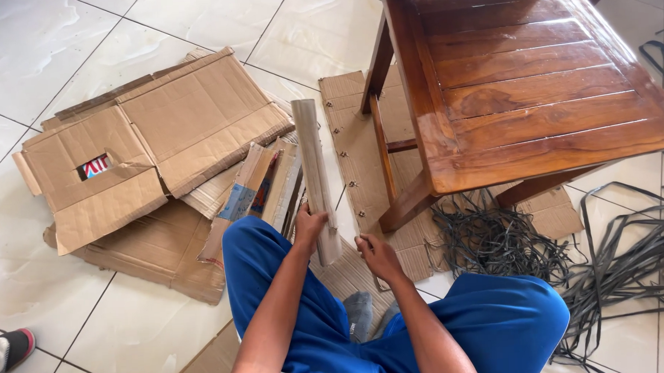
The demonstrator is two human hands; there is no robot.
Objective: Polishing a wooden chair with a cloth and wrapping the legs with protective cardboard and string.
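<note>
Cardboard strip (315,172) stands tilted on the floor beside the wooden chair (534,84); I see my left hand (308,228) clamped around it, right hand (375,255) curled loosely just beside. Flattened brown boxes (161,133) lie left, one showing a red-and-white label.

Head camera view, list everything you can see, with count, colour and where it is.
Cardboard roll: one, brown, upright at centre.
Flattened cardboard box: one, brown, on floor at left.
Cardboard sheet: one, brown, under the table.
Wooden table: one, reddish brown, upper right.
Plastic straps: a tangle, black, floor at right.
Tiled floor: white.
Another person's foot: one, bottom left edge.
Trousers: blue, on the person's knees.
Left hand: grips the roll.
Right hand: beside the roll's lower end.
</note>
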